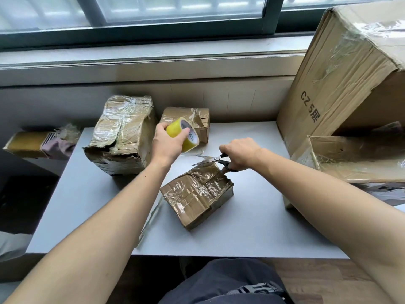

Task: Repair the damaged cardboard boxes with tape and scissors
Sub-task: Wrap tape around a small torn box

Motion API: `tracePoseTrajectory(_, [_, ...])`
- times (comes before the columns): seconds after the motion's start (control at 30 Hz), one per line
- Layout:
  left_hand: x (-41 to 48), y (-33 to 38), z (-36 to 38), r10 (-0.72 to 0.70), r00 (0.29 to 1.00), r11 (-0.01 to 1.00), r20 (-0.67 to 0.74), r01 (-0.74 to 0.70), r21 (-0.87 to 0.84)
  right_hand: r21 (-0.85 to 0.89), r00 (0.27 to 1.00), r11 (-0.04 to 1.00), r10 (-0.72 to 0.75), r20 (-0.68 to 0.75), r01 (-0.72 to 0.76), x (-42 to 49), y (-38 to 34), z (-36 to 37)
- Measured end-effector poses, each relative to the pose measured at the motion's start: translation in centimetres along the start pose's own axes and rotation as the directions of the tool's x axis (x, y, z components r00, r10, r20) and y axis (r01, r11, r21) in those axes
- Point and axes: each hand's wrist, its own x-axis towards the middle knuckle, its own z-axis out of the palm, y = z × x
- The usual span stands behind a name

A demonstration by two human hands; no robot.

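Observation:
My left hand (167, 142) grips a yellow tape roll (183, 133) held above the table behind a small taped cardboard box (197, 194). A clear strip of tape runs from the roll down toward that box's far edge. My right hand (238, 153) holds black-handled scissors (213, 160) with the blades parted, pointing left at the strip just above the box. The box lies tilted on the grey table (87, 205), wrapped in wrinkled clear tape.
A torn, taped box (122, 137) stands at the left and a smaller one (197, 119) behind the roll. A large box marked CZ (341, 84) leans at the right over an open box (359, 159). A loose tape strip (151, 218) lies near the front.

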Motion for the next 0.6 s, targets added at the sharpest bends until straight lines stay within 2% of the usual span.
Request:
tracePoseTrajectory(0.07, [0.0, -0.9, 0.0, -0.007, 1.000, 1.000, 0.009, 0.007, 0.028, -0.071, 0.994, 0.997, 0.031, -0.101, -0.039, 0.1, -0.1, 0.3])
tracePoseTrajectory(0.13, [0.1, -1.6, 0.0, -0.014, 1.000, 0.999, 0.011, 0.013, 0.044, -0.201, 0.962, 0.978, 0.001, -0.274, -0.058, 0.3, -0.1, 1.0])
tracePoseTrajectory(0.23, [0.1, -1.9, -0.2, 0.011, 1.000, 0.996, -0.004, -0.011, 0.085, -0.214, 0.897, 0.970, 0.007, -0.442, -0.112, 0.2, -0.1, 1.8])
tracePoseTrajectory(0.3, [-0.1, -2.2, -0.1, 0.024, 0.999, 0.994, -0.028, -0.021, 0.104, -0.107, 0.902, 0.987, 0.066, -0.427, -0.123, 0.0, 0.1, 1.9])
tracePoseTrajectory(0.37, [-0.2, -2.7, 0.1, 0.017, 1.000, 0.992, -0.026, -0.014, 0.124, 0.052, 0.929, 0.986, 0.164, -0.331, -0.156, -0.2, 0.0, 2.0])
tracePoseTrajectory(0.47, [-0.5, -3.4, 0.3, -0.013, 0.999, 0.979, 0.042, 0.004, 0.206, 0.248, 0.951, 0.951, 0.235, -0.202, -0.183, -0.6, -0.2, 2.3])
tracePoseTrajectory(0.53, [-0.6, -3.7, 0.5, -0.032, 0.993, 0.967, 0.113, 0.002, 0.255, 0.305, 0.948, 0.933, 0.255, -0.191, -0.189, -0.9, -0.3, 2.5])
tracePoseTrajectory(0.6, [-0.3, -4.1, 0.7, -0.050, 0.980, 0.951, 0.194, -0.013, 0.309, 0.342, 0.923, 0.918, 0.295, -0.247, -0.202, -1.1, -0.6, 2.6])
